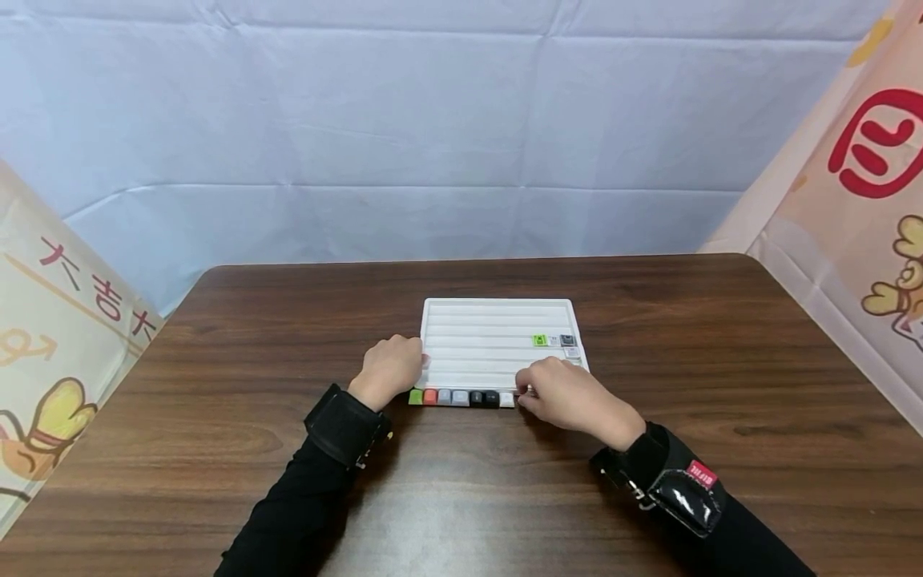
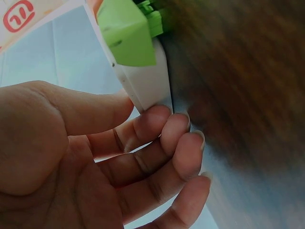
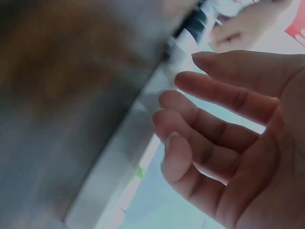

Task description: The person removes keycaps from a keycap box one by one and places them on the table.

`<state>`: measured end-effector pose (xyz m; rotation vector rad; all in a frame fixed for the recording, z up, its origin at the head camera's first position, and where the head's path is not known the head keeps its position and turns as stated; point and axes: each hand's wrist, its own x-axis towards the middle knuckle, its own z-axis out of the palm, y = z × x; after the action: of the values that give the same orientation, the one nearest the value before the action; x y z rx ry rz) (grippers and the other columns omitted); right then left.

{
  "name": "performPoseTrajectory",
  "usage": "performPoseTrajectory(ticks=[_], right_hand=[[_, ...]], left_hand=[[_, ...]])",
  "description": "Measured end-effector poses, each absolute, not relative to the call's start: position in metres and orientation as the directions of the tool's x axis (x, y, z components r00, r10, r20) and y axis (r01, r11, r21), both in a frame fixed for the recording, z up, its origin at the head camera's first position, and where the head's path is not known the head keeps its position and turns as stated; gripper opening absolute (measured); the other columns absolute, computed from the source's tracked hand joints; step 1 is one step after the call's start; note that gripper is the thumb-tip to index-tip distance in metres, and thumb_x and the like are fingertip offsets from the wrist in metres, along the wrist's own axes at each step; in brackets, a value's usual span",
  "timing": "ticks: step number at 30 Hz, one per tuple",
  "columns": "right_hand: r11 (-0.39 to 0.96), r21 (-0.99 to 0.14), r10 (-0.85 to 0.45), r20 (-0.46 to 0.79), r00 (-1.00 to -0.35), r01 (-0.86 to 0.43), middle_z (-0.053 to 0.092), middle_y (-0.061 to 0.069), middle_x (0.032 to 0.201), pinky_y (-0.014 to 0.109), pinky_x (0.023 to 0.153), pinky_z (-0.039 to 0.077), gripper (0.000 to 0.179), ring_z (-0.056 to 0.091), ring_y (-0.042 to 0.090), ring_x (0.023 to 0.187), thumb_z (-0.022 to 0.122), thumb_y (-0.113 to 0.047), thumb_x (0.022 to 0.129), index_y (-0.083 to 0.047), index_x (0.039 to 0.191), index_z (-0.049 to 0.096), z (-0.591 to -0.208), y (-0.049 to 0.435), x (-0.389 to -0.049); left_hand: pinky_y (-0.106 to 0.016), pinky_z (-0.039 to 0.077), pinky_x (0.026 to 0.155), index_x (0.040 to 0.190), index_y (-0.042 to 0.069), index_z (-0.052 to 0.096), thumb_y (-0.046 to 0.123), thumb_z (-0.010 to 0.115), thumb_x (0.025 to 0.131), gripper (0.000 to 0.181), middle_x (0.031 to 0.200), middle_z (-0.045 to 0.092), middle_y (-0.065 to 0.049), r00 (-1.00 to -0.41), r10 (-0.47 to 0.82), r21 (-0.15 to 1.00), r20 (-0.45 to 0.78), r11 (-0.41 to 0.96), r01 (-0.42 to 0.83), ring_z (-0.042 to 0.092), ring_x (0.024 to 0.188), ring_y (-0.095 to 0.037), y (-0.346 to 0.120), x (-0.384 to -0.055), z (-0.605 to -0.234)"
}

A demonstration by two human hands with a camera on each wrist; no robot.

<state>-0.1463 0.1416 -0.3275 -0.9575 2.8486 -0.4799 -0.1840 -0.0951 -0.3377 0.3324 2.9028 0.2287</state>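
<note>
A white ridged tray [image 1: 476,330] lies on the brown table. My left hand [image 1: 392,367] pinches its left edge, thumb on top and fingers bent against the outer side. A green keycap [image 2: 125,36] sits just beyond the thumb in the left wrist view, its stem showing. Along the tray's front edge runs a row of keycaps, from green through red [image 1: 430,397], grey [image 1: 460,397] and black [image 1: 491,398] to a white keycap [image 1: 507,399]. Beside that white one is my right hand [image 1: 566,394], fingers loosely bent, thumb and forefinger apart with nothing between them in the right wrist view.
Inside the tray on the right lie a bright green keycap [image 1: 539,340], a dark grey keycap [image 1: 567,340] and some pale ones. A pale blue cloth [image 1: 360,144] hangs behind the table [image 1: 288,304], with printed cloths at both sides.
</note>
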Motion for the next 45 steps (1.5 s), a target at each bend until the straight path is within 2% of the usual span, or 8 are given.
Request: performPoseTrajectory(ticks=[13,27,34,39,45], right_hand=[[0.775,-0.431,-0.5,0.028,-0.866,-0.462,0.053,-0.001,0.065,0.028,0.053,0.037,0.005,0.044,0.011,0.054,0.061,-0.007,0.086,-0.006,0.081,0.063,-0.311,0.175,-0.175],[0.769,-0.479,-0.445,0.076,-0.892,-0.424,0.057,0.001,0.07,0.032,0.062,0.038,0.007,0.048,0.016,0.063,0.061,-0.006,0.084,-0.006,0.078,0.064,-0.313,0.166,-0.203],[0.811,-0.478,-0.398,-0.03,-0.917,-0.336,0.061,0.012,0.087,0.037,0.069,0.039,0.012,0.052,0.024,0.075,0.056,-0.004,0.088,0.001,0.093,0.066,-0.307,0.16,-0.209],[0.835,-0.453,-0.384,-0.076,-0.92,-0.311,0.06,0.017,0.096,0.036,0.068,0.041,0.017,0.054,0.025,0.076,0.053,-0.001,0.089,0.004,0.101,0.064,-0.306,0.16,-0.212],[0.846,-0.417,-0.398,-0.08,-0.914,-0.332,0.059,0.015,0.089,0.034,0.066,0.038,0.012,0.048,0.023,0.07,0.054,0.005,0.086,0.003,0.093,0.063,-0.314,0.159,-0.217]], left_hand=[[-0.031,0.034,0.05,0.076,0.007,0.056,0.021,0.048,0.096,0.026,0.06,0.046,-0.007,-0.951,0.24,0.171,-0.193,0.963,0.208,0.047,0.053,-0.021,-0.094,-0.184,-0.338],[-0.031,0.035,0.05,0.078,0.006,0.057,0.022,0.049,0.096,0.025,0.061,0.046,-0.007,-0.953,0.239,0.167,-0.187,0.964,0.209,0.048,0.055,-0.021,-0.093,-0.185,-0.339],[-0.032,0.035,0.051,0.074,0.008,0.055,0.022,0.048,0.096,0.027,0.06,0.045,-0.007,-0.952,0.239,0.173,-0.192,0.963,0.207,0.048,0.055,-0.021,-0.094,-0.186,-0.339],[-0.031,0.035,0.051,0.073,0.008,0.054,0.021,0.048,0.096,0.028,0.059,0.044,-0.006,-0.951,0.242,0.177,-0.193,0.962,0.209,0.047,0.053,-0.021,-0.094,-0.186,-0.34],[-0.031,0.035,0.05,0.074,0.008,0.055,0.021,0.048,0.096,0.027,0.059,0.045,-0.007,-0.952,0.235,0.174,-0.196,0.964,0.202,0.048,0.054,-0.021,-0.094,-0.187,-0.341]])
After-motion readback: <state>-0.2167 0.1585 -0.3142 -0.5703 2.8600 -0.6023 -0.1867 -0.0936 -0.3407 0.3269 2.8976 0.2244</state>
